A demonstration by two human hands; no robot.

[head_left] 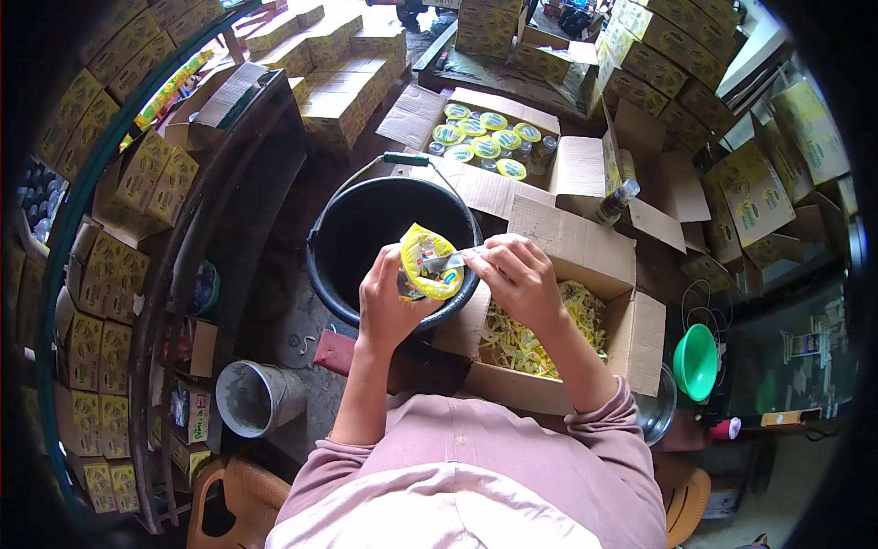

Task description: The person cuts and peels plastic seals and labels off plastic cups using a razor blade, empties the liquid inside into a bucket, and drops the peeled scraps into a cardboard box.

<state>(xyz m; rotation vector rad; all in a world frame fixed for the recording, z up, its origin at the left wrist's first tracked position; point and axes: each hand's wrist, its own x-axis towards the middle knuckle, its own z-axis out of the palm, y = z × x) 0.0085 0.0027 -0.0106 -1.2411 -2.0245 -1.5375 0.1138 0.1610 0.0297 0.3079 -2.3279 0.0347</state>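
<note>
In the head view my left hand [386, 297] is closed round a small cup with a yellow printed lid [426, 240], tilted so the lid faces me. My right hand [517, 273] grips a short flat metal blade [445, 263], which lies across the lid with its tip over the printed middle. Both hands are above the near right rim of a black bucket [322, 265], whose handle has a green grip. Below my right forearm an open carton [647, 331] holds a heap of yellow film scraps [540, 339].
Behind the bucket an open carton [416, 119] holds several yellow-lidded cups [493, 121]. A bottle [618, 201] stands to its right. A grey bucket [294, 403] is at lower left, a green bowl [697, 362] at right. Stacked yellow cartons [352, 82] line the surroundings.
</note>
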